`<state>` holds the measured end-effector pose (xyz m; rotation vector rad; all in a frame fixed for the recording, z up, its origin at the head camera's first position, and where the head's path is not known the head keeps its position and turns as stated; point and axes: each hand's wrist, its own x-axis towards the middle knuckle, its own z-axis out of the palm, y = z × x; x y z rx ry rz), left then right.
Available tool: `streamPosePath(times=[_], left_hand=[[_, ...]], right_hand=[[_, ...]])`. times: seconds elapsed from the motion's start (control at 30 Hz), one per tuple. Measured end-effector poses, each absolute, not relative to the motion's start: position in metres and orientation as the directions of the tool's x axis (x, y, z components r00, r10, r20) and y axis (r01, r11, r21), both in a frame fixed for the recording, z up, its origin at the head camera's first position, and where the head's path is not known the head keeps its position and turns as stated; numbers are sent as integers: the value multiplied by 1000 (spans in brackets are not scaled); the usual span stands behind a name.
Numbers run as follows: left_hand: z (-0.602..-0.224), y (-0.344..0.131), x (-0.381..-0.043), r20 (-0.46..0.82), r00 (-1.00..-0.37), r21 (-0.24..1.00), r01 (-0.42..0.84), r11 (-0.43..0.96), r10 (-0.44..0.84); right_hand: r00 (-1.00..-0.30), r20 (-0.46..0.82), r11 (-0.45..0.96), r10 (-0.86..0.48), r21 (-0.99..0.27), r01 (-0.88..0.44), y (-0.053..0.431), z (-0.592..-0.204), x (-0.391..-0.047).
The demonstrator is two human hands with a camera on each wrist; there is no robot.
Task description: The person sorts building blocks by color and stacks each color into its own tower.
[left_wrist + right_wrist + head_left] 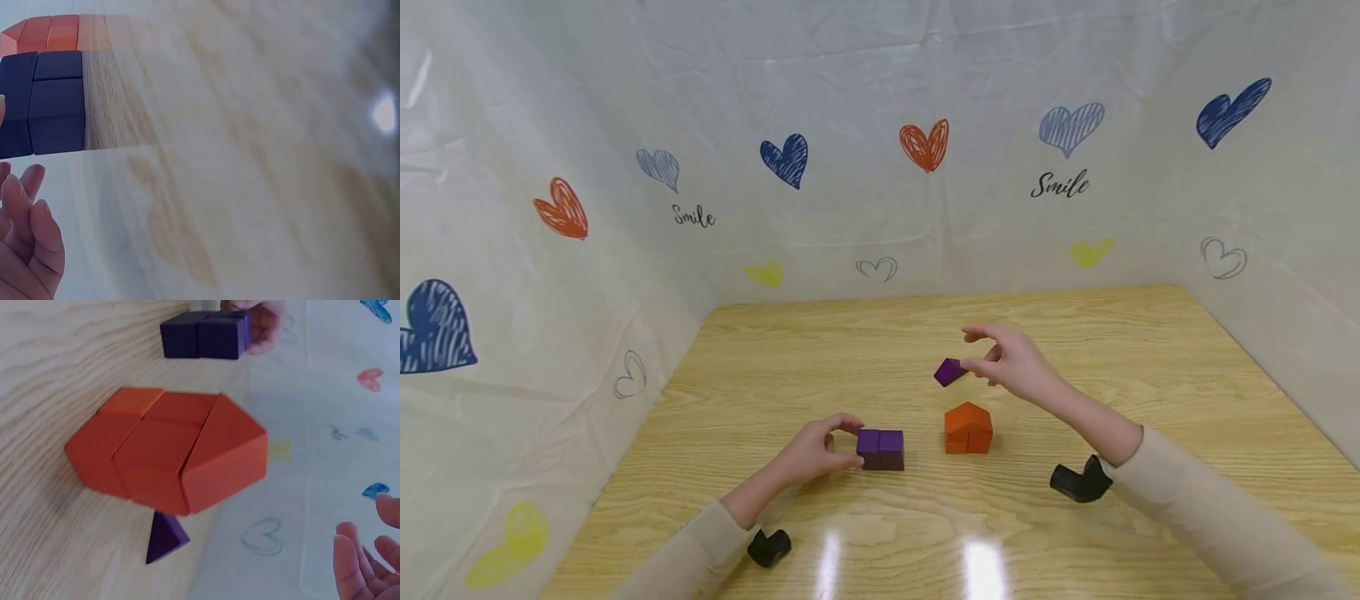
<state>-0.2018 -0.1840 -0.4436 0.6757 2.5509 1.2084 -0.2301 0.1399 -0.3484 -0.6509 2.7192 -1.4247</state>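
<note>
My left hand is at the left end of a pair of purple blocks, which stand side by side on the table. Its thumb is at their front and its index finger at their back, gripping them between. In the left wrist view the same blocks look nearly black. Farther back, a small purple triangular block lies alone. My right hand hovers beside it, thumb and fingers spread apart. The right wrist view shows a gap between that hand and the triangular block.
An orange house-shaped stack, made of blocks with a peaked top, stands right of the purple pair. Black camera mounts hang at both wrists. A white curtain printed with hearts encloses the wooden table at the back and sides.
</note>
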Motion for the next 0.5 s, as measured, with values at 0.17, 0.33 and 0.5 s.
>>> streamPosePath(times=[0.17, 0.33, 0.5], left_hand=[[-438, -184, -199, 15, -865, 801, 310, 512, 501], [-445, -187, -203, 30, -858, 818, 317, 481, 514], [-447, -186, -203, 21, -854, 825, 309, 474, 520]], right_hand=[[-879, 230, 532, -417, -723, -441, 155, -361, -256], [-848, 210, 499, -487, -730, -467, 163, -388, -286], [-800, 137, 479, -584, -738, -476, 164, -415, -312]])
